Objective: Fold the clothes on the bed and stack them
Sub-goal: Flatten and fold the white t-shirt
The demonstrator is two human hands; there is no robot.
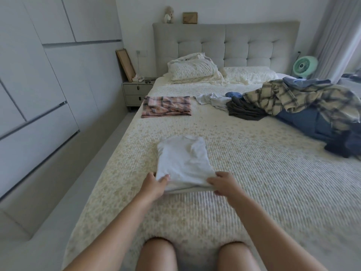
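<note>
A folded white garment [183,161] lies on the cream quilted bed [254,173] in front of me. My left hand [156,183] grips its near left corner, thumb on top. My right hand [222,182] grips its near right corner. A folded pink plaid garment [166,106] lies farther up the bed on the left. An unfolded heap sits at the right: a beige plaid shirt [293,98], blue jeans [316,122], a dark grey garment [244,110] and a white garment [213,99].
Pillows [193,69] lie against the grey headboard [234,44]. A nightstand [134,90] stands left of the bed, next to white wardrobe doors [39,85]. A green fan [304,65] stands at the far right by the curtain. My knees touch the bed's foot.
</note>
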